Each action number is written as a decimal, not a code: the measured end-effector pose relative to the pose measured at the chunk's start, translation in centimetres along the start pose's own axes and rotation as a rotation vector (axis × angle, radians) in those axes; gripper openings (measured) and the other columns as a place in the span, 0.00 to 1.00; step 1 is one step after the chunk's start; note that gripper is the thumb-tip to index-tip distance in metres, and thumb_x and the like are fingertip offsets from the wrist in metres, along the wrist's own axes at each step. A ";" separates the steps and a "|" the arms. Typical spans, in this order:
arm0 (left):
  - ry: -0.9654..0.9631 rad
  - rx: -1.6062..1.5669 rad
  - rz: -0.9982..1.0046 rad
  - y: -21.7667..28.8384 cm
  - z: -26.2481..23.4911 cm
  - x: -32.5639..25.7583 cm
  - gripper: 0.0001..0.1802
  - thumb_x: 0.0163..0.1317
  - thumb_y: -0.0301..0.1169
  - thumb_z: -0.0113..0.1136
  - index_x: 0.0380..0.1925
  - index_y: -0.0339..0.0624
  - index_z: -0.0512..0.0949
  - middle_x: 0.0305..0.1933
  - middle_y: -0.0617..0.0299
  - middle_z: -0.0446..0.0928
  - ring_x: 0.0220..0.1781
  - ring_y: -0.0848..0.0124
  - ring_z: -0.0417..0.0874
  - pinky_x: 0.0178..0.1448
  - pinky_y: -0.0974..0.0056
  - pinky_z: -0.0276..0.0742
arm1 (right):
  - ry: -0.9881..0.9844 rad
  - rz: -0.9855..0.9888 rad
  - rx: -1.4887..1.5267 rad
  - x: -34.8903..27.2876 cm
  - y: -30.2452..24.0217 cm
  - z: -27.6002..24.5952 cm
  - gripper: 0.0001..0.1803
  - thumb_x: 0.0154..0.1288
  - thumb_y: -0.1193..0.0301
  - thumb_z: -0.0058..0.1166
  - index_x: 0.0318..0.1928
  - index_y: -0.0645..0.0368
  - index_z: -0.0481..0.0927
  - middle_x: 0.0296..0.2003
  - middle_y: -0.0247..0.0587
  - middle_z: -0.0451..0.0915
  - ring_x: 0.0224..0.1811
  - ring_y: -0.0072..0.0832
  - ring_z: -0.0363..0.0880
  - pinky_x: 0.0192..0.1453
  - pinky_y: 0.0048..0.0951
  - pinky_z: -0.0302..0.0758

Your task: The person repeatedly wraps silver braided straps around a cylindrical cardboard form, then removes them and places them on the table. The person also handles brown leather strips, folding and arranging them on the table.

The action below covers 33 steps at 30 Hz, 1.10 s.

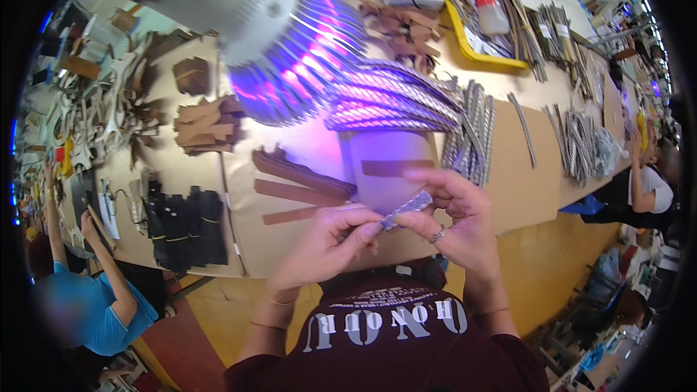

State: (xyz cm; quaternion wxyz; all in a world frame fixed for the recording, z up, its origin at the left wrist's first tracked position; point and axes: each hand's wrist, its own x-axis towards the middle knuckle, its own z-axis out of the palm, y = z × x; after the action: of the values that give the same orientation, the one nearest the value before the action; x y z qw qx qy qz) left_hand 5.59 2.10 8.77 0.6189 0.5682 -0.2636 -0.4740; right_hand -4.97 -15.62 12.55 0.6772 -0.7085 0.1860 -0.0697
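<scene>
Head view: looked down on a long table (305,243) covered in brown paper, crowded workshop all around. Lamp (239,11) hung right overhead, threw violet light across a heap of patterned strips (392,98). Brown strips (298,189) lay flat at centre; black bundles (185,225) sat left, brown stacks (207,127) beyond them. Yellow tray (483,54) far back, bottle (490,11) in it. Grey bundles (581,141) off to the right. Co-worker in blue (87,305) leaned in at lower left; another in white (646,181) sat at right.

Strip (406,208) up close: short, narrow, silvery-grey with a fine pattern, tilted up to the right, held above the near table edge. Left hand (323,243) pinched its lower end between thumb and fingertips. Right hand (454,221), ring on one finger, gripped the upper end. Both hands close together, nearly touching.
</scene>
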 end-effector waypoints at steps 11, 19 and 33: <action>0.460 1.243 0.477 -0.7 4.7 0.9 0.17 0.56 0.31 0.68 0.46 0.38 0.80 0.55 0.51 0.76 0.59 0.54 0.75 0.61 0.51 0.68 | 0.223 0.122 0.152 -2.1 4.6 -1.4 0.15 0.61 0.79 0.64 0.46 0.64 0.74 0.35 0.36 0.80 0.36 0.17 0.79 0.34 0.17 0.73; 0.271 1.258 0.524 -4.6 6.8 0.8 0.29 0.59 0.40 0.66 0.58 0.40 0.74 0.66 0.47 0.70 0.69 0.55 0.70 0.73 0.50 0.60 | 0.184 0.111 0.217 -2.8 6.4 -2.0 0.12 0.62 0.79 0.63 0.44 0.65 0.76 0.35 0.34 0.79 0.36 0.16 0.78 0.39 0.19 0.74; 0.257 1.613 0.586 -5.9 6.1 0.6 0.20 0.66 0.45 0.58 0.54 0.51 0.77 0.64 0.56 0.73 0.69 0.61 0.71 0.78 0.51 0.49 | 0.152 -0.142 -0.197 -2.3 7.1 -4.1 0.07 0.58 0.79 0.64 0.38 0.65 0.81 0.35 0.39 0.81 0.34 0.25 0.81 0.39 0.24 0.76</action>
State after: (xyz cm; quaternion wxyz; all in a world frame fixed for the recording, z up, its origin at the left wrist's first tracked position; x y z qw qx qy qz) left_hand -1.17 -0.63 4.34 0.1492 0.7917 -0.5832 0.1040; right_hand -9.77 -18.74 6.17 0.5817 -0.7756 0.1920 -0.1525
